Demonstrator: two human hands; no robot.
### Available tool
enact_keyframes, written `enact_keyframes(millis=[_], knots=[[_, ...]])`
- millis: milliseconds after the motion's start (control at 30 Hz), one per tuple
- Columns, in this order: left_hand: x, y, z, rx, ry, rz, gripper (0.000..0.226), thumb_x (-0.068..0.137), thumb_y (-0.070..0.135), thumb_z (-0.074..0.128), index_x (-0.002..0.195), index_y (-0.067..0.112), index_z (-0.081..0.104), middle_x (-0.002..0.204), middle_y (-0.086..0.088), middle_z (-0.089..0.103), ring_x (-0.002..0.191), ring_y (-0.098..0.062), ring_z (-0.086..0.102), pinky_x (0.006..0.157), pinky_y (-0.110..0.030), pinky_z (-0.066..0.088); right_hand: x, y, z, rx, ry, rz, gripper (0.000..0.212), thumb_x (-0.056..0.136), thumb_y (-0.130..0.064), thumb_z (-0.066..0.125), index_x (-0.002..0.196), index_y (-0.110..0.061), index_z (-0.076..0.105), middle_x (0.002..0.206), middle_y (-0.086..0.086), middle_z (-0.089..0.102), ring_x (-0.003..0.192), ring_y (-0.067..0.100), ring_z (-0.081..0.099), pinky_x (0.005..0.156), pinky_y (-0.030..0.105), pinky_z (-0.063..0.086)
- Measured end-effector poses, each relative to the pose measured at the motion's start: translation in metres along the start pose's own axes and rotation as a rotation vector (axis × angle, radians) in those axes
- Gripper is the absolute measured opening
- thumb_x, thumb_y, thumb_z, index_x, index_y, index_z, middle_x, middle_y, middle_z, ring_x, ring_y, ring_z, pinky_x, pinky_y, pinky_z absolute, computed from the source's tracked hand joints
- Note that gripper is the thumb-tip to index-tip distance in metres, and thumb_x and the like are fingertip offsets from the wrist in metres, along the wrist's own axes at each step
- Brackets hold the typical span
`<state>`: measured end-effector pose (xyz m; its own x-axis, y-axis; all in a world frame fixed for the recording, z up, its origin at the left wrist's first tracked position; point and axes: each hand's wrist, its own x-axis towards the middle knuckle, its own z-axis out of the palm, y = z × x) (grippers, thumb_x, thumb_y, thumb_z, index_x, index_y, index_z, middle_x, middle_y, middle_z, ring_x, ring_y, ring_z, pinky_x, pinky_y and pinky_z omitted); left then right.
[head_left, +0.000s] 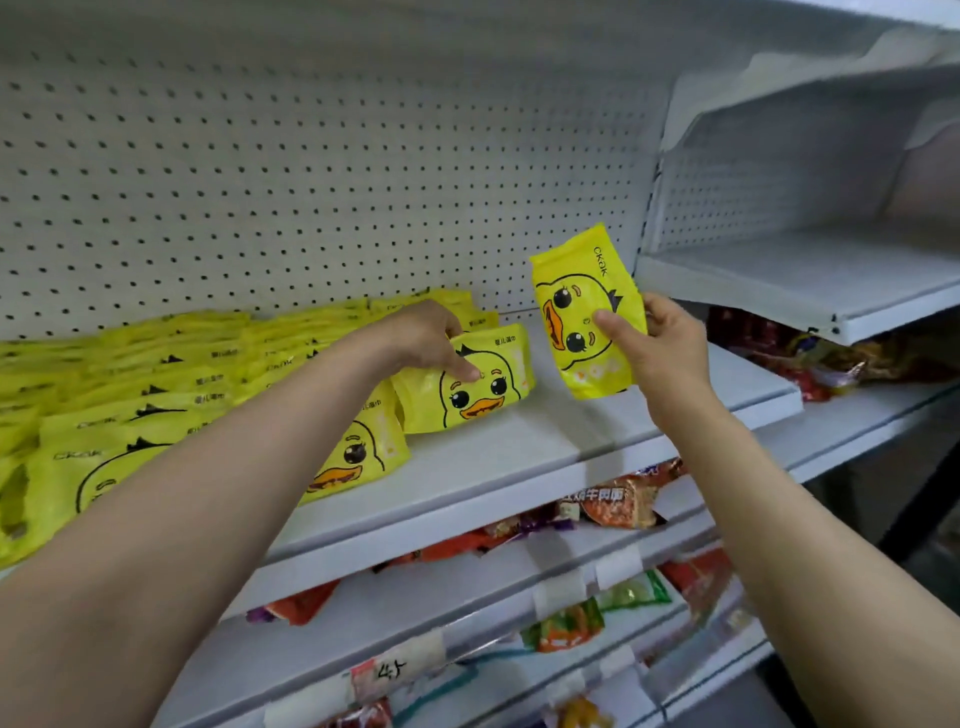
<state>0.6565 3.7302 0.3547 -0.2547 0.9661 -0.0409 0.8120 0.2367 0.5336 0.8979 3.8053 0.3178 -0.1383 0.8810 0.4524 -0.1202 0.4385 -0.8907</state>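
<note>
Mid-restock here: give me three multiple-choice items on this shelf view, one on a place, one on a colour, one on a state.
1. Where is the raised duck-face pack that the right hand holds?
A. in the air above the white shelf
B. lying flat on it
C. among the snacks below

2. What colour are the duck-face packs?
A. red
B. yellow
C. blue

3. What is the left hand doing?
A. hanging idle
B. pressing the pegboard
C. gripping the end pack of the row

Answers:
1 A, since no shelf board touches the pack.
2 B, since every pack is yellow with an orange beak.
3 C, since the thumb lies on the pack's face and the fingers curl behind its top edge.
</note>
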Motion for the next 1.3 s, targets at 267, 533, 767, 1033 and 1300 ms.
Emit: enact_keyframes(millis=[267,533,767,1033,1300], knots=[[0.053,-0.012,0.006,0.211,-0.027,-0.066,0.07,0.073,0.042,0.081,0.131,0.012,0.055,0.129,-0.005,0.056,0.113,-0.023,0.054,0.097,-0.038,0.048,0.042,0.019,-0.011,0.06,-0.11,0.031,0.024,0.082,-0.006,0.075,0.106,-0.008,0.069,0.079,-0.011,0.075,0.072,0.006,0.071,0.059,0.019,0.053],[0.067,-0.023,0.004,0.266,0.043,-0.054,0.067,0.074,0.041,0.08,0.133,0.023,0.054,0.125,0.001,0.054,0.114,-0.02,0.05,0.088,-0.027,0.039,0.07,0.037,-0.009,0.084,-0.225,0.089,0.028,0.08,-0.006,0.077,0.107,-0.012,0.07,0.087,-0.005,0.076,0.078,0.012,0.072,0.064,0.023,0.056],[0.067,-0.032,0.013,0.202,0.173,-0.01,0.064,0.071,0.033,0.084,0.129,0.029,0.056,0.118,0.003,0.057,0.109,-0.014,0.051,0.084,-0.027,0.041,0.081,0.05,0.0,0.123,-0.332,0.092,0.025,0.081,-0.005,0.076,0.101,-0.018,0.07,0.089,-0.004,0.077,0.08,0.014,0.073,0.066,0.027,0.058],[0.048,-0.035,0.017,0.237,0.351,-0.047,0.066,0.076,0.046,0.076,0.135,0.029,0.049,0.124,-0.001,0.054,0.122,-0.021,0.045,0.097,-0.037,0.043,0.095,0.056,0.012,0.102,-0.452,0.074,0.028,0.08,-0.005,0.076,0.107,-0.012,0.071,0.093,-0.001,0.077,0.082,0.014,0.073,0.069,0.028,0.058],[-0.032,-0.041,0.01,0.24,0.329,-0.229,0.06,0.088,0.053,0.06,0.141,0.03,0.045,0.146,0.001,0.046,0.133,-0.021,0.042,0.106,-0.036,0.038,0.111,0.041,0.034,-0.126,-0.924,0.056,0.029,0.078,-0.004,0.078,0.103,-0.018,0.072,0.091,-0.001,0.077,0.079,0.012,0.073,0.066,0.022,0.056]])
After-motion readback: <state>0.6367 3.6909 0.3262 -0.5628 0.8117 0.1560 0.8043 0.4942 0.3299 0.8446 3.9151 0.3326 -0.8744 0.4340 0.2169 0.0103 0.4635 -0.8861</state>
